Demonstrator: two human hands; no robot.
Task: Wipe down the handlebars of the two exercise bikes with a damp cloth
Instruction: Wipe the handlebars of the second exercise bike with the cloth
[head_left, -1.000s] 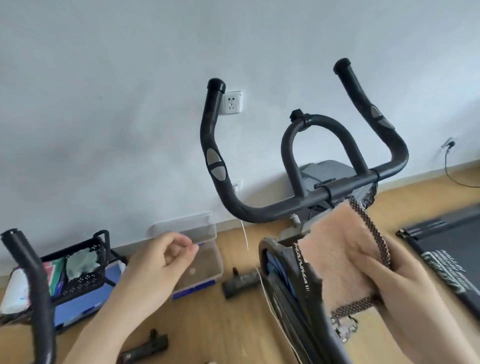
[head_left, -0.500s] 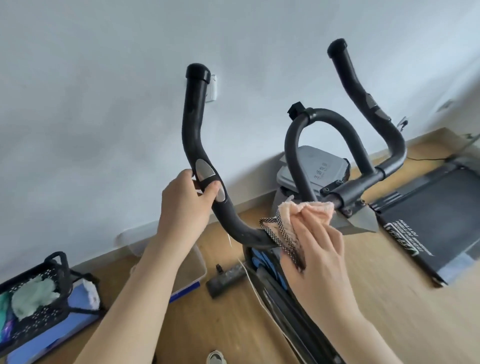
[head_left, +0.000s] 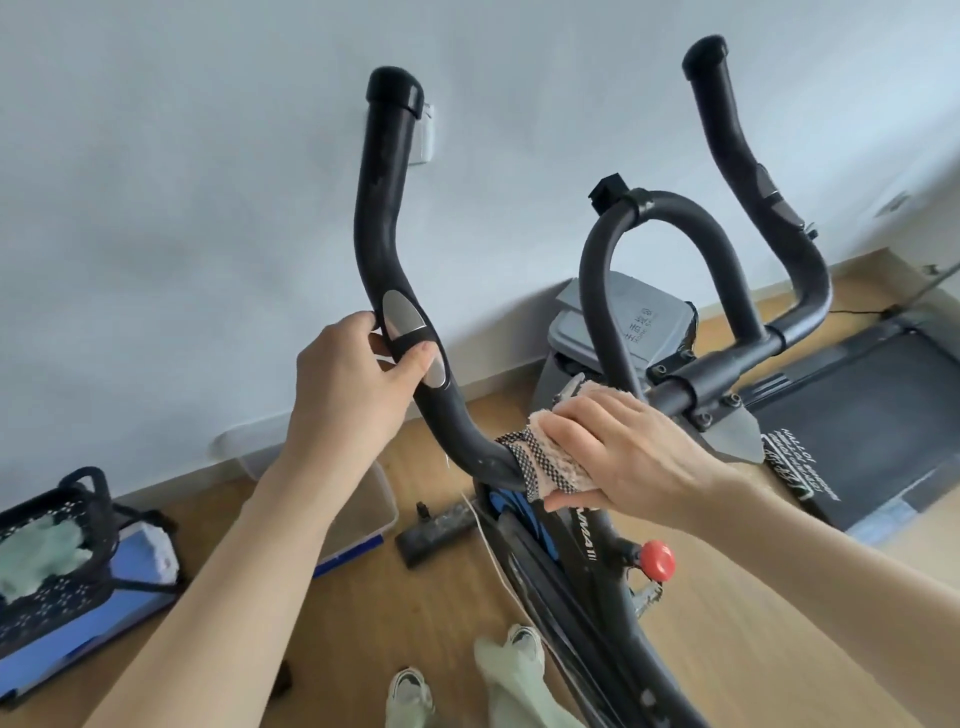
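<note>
A black exercise-bike handlebar (head_left: 382, 223) rises in front of me, with two upright horns and a centre loop (head_left: 657, 218). My left hand (head_left: 348, 384) grips the left horn just below its silver sensor pad (head_left: 402, 314). My right hand (head_left: 613, 452) presses a pink cloth (head_left: 553, 465) with a black-and-white mesh edge around the lower crossbar, left of the centre clamp. The right horn (head_left: 737, 156) is untouched. The second bike is out of view.
A treadmill (head_left: 852, 431) lies on the wood floor at the right. A black basket (head_left: 57, 551) holding a green cloth sits on a blue box at lower left. A clear plastic tub (head_left: 363, 499), a black pedal (head_left: 434, 532) and the bike's red knob (head_left: 657, 558) are below.
My left hand rose from mid-air and took hold of the left horn. My right hand brought the cloth onto the crossbar and wrapped it there. The view moved closer.
</note>
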